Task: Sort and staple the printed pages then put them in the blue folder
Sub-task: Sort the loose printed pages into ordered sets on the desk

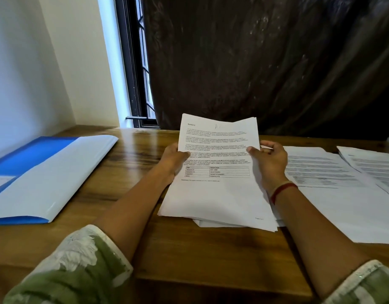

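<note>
A stack of printed pages (217, 194) is tilted up over the middle of the wooden table, its top sheet showing text and a small table. My left hand (173, 160) grips its left edge, thumb on the front. My right hand (270, 159) grips the right edge the same way. The blue folder (26, 159) lies open at the left with a pale inner flap (53, 176) over it. More printed pages (334, 183) lie flat at the right, and another sheet (373, 165) overlaps them at the far right. No stapler is in view.
The wooden table (134, 172) runs to a front edge near my sleeves. A white wall stands at the left, a dark-framed window (136, 73) behind, and a dark brown curtain (266, 62) hangs along the back.
</note>
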### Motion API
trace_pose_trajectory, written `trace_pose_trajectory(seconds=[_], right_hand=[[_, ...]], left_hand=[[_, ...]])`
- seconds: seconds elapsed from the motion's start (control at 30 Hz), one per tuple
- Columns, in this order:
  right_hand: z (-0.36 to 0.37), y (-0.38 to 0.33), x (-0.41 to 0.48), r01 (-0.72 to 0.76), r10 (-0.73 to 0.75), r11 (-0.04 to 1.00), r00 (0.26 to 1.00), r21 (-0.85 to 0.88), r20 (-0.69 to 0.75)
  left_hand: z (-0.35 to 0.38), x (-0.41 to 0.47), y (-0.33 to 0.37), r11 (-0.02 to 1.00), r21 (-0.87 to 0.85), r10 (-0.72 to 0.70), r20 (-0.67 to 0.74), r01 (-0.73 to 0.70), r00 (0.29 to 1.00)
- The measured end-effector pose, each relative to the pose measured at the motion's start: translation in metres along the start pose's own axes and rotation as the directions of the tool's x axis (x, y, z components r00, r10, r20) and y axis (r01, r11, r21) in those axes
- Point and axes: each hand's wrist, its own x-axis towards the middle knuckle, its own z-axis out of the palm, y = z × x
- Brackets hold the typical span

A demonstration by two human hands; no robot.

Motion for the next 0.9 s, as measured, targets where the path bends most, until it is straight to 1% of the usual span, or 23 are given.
trace_pose_trajectory(seconds=[0.17, 0.33, 0.4, 0.47, 0.57, 0.7, 0.77, 0.83, 0.9], right_hand=[[0.002, 0.006, 0.000, 0.019, -0.015, 0.997, 0.998, 0.071, -0.061], [0.000, 0.010, 0.001, 0.067, -0.063, 0.996, 0.995, 0.054, -0.072], [0.000, 0.010, -0.001, 0.101, -0.095, 0.991, 0.993, 0.087, -0.067], [-0.001, 0.008, -0.002, 0.129, -0.122, 0.979, 0.991, 0.160, -0.054], [-0.002, 0.007, -0.002, 0.124, -0.125, 0.960, 0.992, 0.250, -0.011], [-0.006, 0.005, 0.002, 0.086, -0.106, 0.962, 0.992, 0.261, 0.064], [-0.010, 0.002, 0.007, 0.042, -0.067, 0.982, 0.989, 0.186, 0.131], [-0.013, 0.000, 0.012, -0.085, 0.060, 0.988, 0.981, 0.130, 0.182], [-0.016, 0.000, 0.014, -0.204, 0.169, 0.969, 0.958, 0.136, 0.233]], left_hand=[[0.001, 0.001, -0.007, 0.995, -0.088, 0.030, -0.054, -0.035, 0.998], [0.003, -0.001, -0.006, 0.967, -0.237, 0.051, -0.172, -0.091, 0.984], [0.003, -0.004, -0.005, 0.972, -0.218, 0.047, -0.206, -0.092, 0.977], [0.004, -0.006, -0.006, 0.977, -0.182, 0.069, -0.232, -0.113, 0.970], [0.005, -0.007, -0.006, 0.981, -0.141, 0.094, -0.244, -0.131, 0.965], [0.004, -0.006, -0.005, 0.980, -0.154, 0.096, -0.178, -0.124, 0.979], [0.003, -0.005, -0.005, 0.981, -0.164, 0.079, -0.162, -0.106, 0.984], [0.002, -0.005, -0.003, 0.982, -0.167, 0.060, -0.151, -0.085, 0.987], [0.002, -0.005, -0.002, 0.986, -0.155, 0.045, -0.142, -0.067, 0.989]])
